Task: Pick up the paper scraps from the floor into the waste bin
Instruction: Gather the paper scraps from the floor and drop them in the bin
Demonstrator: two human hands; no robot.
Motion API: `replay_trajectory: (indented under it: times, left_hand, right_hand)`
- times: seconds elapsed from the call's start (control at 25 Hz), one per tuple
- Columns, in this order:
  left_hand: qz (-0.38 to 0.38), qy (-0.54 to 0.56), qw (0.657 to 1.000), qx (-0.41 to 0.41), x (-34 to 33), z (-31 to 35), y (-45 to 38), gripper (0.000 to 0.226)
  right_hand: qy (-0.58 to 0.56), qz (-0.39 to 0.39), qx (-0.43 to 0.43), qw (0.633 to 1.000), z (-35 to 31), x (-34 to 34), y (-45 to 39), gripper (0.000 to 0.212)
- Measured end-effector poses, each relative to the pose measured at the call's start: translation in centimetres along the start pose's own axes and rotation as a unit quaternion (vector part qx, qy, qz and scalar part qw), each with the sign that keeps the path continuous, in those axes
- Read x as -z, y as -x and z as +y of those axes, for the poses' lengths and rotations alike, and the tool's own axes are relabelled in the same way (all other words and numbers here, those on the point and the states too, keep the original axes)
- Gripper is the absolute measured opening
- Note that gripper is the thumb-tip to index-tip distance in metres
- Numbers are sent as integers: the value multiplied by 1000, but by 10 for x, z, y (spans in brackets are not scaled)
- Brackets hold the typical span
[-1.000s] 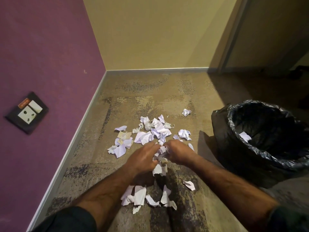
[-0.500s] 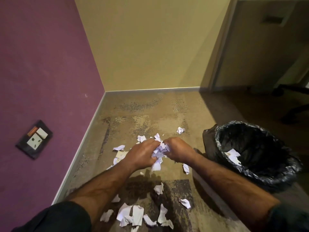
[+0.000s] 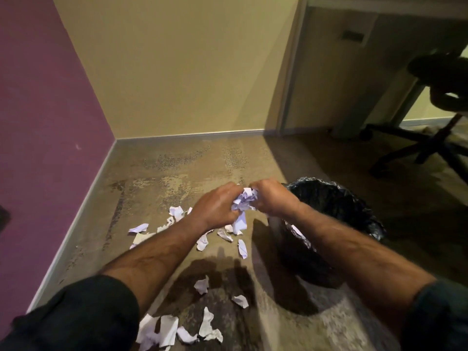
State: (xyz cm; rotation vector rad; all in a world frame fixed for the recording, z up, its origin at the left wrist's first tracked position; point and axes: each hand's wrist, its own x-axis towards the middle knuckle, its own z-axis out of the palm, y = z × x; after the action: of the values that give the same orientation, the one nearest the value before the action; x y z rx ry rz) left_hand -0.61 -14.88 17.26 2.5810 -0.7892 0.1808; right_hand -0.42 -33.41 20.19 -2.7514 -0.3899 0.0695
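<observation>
2 walls meet at the corner ahead, a purple wall [image 3: 45,122] on the left and a yellow wall [image 3: 177,72] straight on, with mottled brown carpet floor [image 3: 164,168] below them. At the far right stands a dark office chair [image 3: 435,110] in shadow. Right of centre on the floor sits the waste bin [image 3: 354,206], lined with a black bag, with a white piece of paper visible inside its near wall. Both bare forearms reach forward from dark sleeves. The left hand [image 3: 217,206] and right hand [image 3: 272,200] are cupped together, pressing a crumpled bundle of paper [image 3: 244,202] between them, raised above the floor just left of the bin's rim; 1 strip hangs down from the bundle. More paper scraps [image 3: 202,241] lie scattered on the floor beneath and left of the hands, and another cluster of scraps [image 3: 164,330] lies near the bottom edge, between the forearms.
</observation>
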Motion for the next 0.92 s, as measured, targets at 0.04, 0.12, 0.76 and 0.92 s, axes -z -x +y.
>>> replay_trajectory:
  times: [0.04,0.12,0.76,0.92]
  left_hand:
    - [6,15,1000,0,-7,11,-11,34]
    - [3,42,999,-2,-22,36,-33,42]
    - [-17,118,993,2,-84,132,-107,41]
    - [-32,168,985,39,-87,132,-106,48]
  right_hand:
    - [-5,17,-11,1000,15,9,7,10]
    - [-12,42,-42,998,44,25,21,13]
    - [8,117,-165,979,151,51,76,46]
    - [31,109,-169,979,152,50,74,51]
